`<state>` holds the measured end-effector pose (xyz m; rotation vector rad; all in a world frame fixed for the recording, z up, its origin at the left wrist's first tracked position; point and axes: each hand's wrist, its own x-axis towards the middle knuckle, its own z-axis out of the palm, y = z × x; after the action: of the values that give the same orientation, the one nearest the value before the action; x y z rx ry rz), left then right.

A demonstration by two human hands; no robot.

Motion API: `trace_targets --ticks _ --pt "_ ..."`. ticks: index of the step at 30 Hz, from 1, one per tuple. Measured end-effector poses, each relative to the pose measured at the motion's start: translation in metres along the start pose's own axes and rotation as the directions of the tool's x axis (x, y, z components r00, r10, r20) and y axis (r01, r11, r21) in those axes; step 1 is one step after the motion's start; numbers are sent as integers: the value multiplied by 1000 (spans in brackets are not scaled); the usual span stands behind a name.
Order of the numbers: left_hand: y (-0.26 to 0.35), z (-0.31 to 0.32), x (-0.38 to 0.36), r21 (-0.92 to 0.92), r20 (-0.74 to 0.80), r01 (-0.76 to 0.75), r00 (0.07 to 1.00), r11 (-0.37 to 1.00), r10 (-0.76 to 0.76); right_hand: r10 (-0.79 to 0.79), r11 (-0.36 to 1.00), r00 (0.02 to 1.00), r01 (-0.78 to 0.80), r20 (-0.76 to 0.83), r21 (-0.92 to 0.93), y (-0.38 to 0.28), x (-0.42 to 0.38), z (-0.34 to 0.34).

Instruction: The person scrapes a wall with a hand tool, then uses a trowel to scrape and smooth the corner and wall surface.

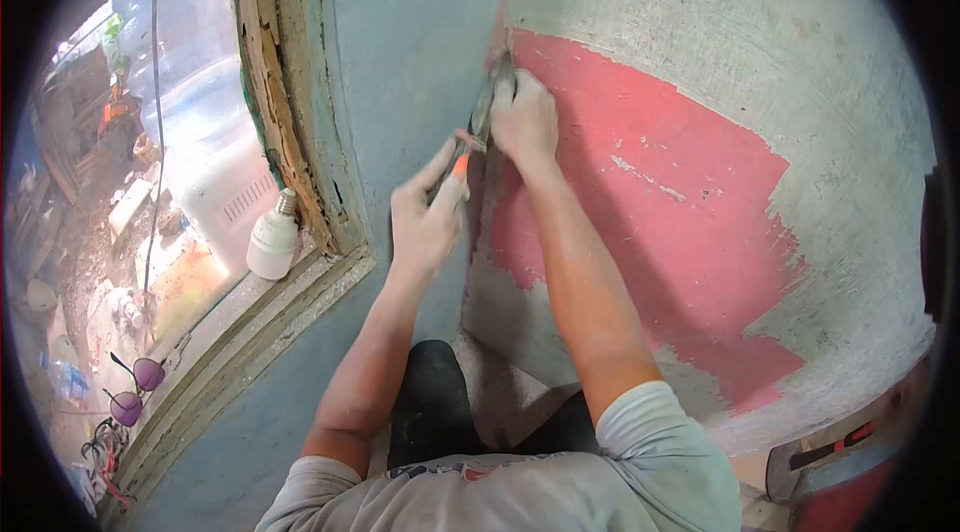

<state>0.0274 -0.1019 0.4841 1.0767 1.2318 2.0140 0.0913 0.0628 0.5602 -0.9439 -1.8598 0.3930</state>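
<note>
My left hand (428, 222) is closed round a small tool with an orange handle (461, 166); its short head at the top looks like a scraper blade. Higher up, my right hand (525, 122) presses into the corner between two walls. Its fingers are closed on a thin grey flat piece (503, 67), mostly hidden by the fingers, whose kind I cannot make out. Right of the corner, a patch of pink paint (650, 162) covers part of the bare grey wall (720, 2). The wall on the left is pale blue (410, 42).
A worn wooden window frame (285, 82) stands at left. On its sill are a light bulb (272, 240) and purple sunglasses (138, 392). Loose wires (105, 452) lie lower down. At lower right, a tool with a black and red handle (835, 447) rests on a surface.
</note>
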Motion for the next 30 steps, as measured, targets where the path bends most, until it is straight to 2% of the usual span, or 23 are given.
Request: trace_targets --ticks 2,3,6,7,10,14,18,19,22,23,26,30 --pt "15 3 3 1 -15 12 1000 1000 -12 -27 999 1000 27 6 43 -3 10 2" --pt "6 -2 7 91 -4 -30 1000 995 30 -38 996 999 40 -28 82 0 6 6" --pt "-21 -12 -7 210 20 -85 996 974 83 -20 997 999 23 -39 80 14 -20 18" --pt "-33 -11 -11 210 4 -73 997 975 74 25 998 1000 -26 12 49 22 -24 20" --pt "-28 -1 -1 126 -7 -113 993 986 115 -16 1000 1000 16 17 9 8 -8 3" --pt "9 7 11 -68 -6 -25 1000 997 25 -48 997 999 49 4 -52 -11 19 -5" --pt "-39 -5 -3 145 22 -114 993 983 112 20 1000 1000 -20 -8 -3 8 -20 3" --pt "-49 -6 -4 141 17 -106 994 984 104 25 999 999 -25 32 -21 16 -21 5" --pt "-29 8 12 67 -19 -135 991 989 136 -81 996 997 80 -19 -35 1 6 -6" --pt "-4 17 14 -6 -25 -96 995 995 95 -60 997 998 60 -1 -54 -15 15 -16" --pt "10 13 17 -80 -7 -22 1000 997 22 -56 993 998 55 -9 -101 -18 25 -13" --pt "-17 0 -3 24 29 -8 1000 1000 7 18 998 1000 -17 20 -67 -3 -11 -5"
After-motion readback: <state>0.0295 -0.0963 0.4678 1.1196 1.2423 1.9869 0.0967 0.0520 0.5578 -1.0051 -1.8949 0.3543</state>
